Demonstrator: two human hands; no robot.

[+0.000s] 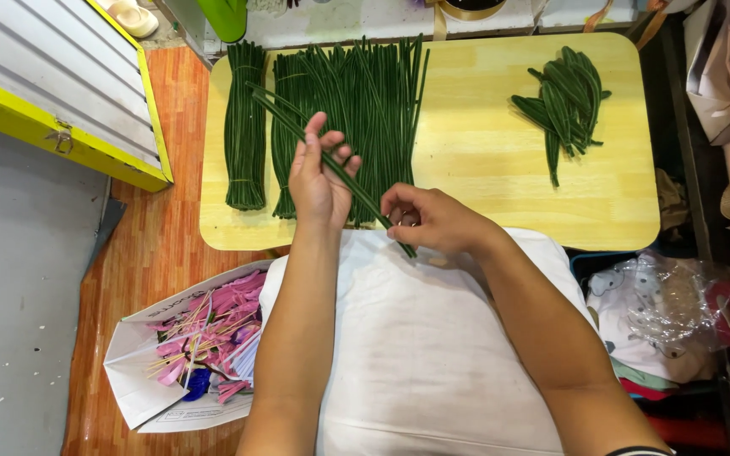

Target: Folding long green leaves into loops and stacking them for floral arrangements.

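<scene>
1. Left hand (318,181) is up over the near edge of the table (483,160), fingers loosely spread, with a couple of green stems (331,165) running between the fingers and palm. It's a light hold, not a fist.
2. Right hand (428,221) is curled, fingertips pinched on the lower end of those same stems, just by the table edge. Can't see exactly how many stems, they overlap.
3. Stems slant from upper left down to the white apron (416,338), tip poking out below the right hand.
4. Behind them: a big stem pile (373,93), a tied bundle (245,127) on the left, and leaves (568,97) far right.
5. Paper bag (192,355) of pink scraps on the floor to the left, and its contents are hard to make out.
</scene>
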